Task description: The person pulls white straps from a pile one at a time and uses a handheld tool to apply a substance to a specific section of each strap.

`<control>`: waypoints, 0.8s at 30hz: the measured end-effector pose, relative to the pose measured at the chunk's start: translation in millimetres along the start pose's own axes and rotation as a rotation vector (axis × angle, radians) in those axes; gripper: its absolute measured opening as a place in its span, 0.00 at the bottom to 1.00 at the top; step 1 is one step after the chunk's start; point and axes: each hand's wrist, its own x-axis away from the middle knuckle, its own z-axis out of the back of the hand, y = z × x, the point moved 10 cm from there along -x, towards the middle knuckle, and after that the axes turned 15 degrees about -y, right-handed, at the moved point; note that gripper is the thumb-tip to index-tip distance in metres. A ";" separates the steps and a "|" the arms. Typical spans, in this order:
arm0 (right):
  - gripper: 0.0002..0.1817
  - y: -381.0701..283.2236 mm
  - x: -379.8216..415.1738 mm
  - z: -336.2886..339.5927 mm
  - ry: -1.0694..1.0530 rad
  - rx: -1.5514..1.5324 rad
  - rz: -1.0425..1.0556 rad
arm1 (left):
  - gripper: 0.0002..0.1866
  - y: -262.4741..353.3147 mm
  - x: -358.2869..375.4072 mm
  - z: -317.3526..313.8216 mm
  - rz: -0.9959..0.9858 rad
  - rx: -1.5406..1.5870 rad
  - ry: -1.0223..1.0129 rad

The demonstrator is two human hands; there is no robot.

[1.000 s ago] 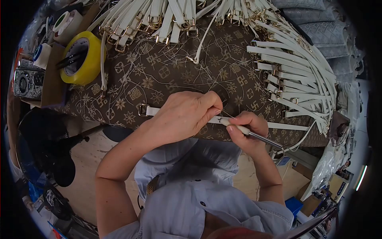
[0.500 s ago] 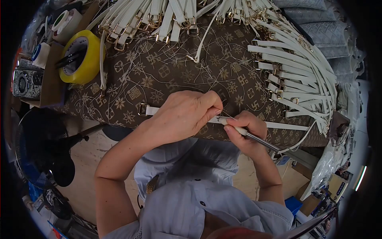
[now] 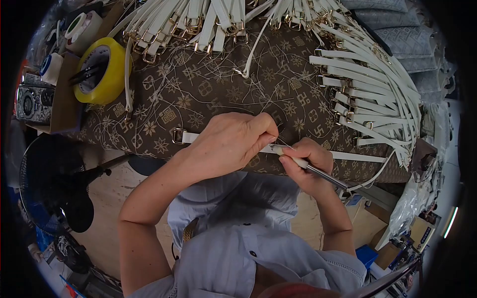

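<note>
A white strap (image 3: pixel 358 157) with a gold buckle (image 3: pixel 178 136) at its left end lies along the front edge of the patterned brown cloth (image 3: pixel 213 107). My left hand (image 3: pixel 231 141) rests over the strap's middle, its thumb and index finger pinching a thin pale thread (image 3: pixel 284 142). My right hand (image 3: pixel 310 161) is closed around a pen-like tool (image 3: pixel 325 176) with a cream front and a metal shaft. The tool's tip points left, right at the strap and close to my left fingertips. The thread runs across the small gap between both hands.
Bundles of white buckled straps (image 3: pixel 218 22) lie at the back, and more straps (image 3: pixel 382 94) fan out at right. Loose threads (image 3: pixel 164 84) litter the cloth. Yellow tape (image 3: pixel 119 69) and thread spools (image 3: pixel 84 32) stand at left, above a black fan (image 3: pixel 54 184).
</note>
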 end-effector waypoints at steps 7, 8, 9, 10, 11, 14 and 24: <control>0.14 0.0 0.4 -0.7 -0.001 0.016 0.006 | 0.07 -0.5 0.0 -0.5 0.000 0.001 -0.004; 0.14 -0.2 0.6 -0.6 -0.001 0.016 0.006 | 0.07 -0.4 0.1 -0.5 -0.001 -0.001 -0.004; 0.14 0.0 0.7 -0.6 -0.004 0.019 0.000 | 0.07 -0.3 0.1 -0.4 -0.001 -0.001 -0.004; 0.14 0.2 0.8 -0.6 -0.006 0.022 -0.005 | 0.07 -0.3 0.0 -0.5 0.000 0.000 -0.006; 0.14 0.0 0.5 -0.4 -0.007 0.022 -0.006 | 0.07 -0.5 0.1 -0.7 0.001 0.001 -0.008; 0.13 -0.2 -0.1 -0.9 -0.015 0.013 -0.007 | 0.07 -0.7 0.6 -0.6 -0.001 -0.004 -0.005; 0.13 2.4 1.1 -0.8 -0.011 0.011 -0.018 | 0.06 0.6 0.0 0.1 -0.014 0.008 0.003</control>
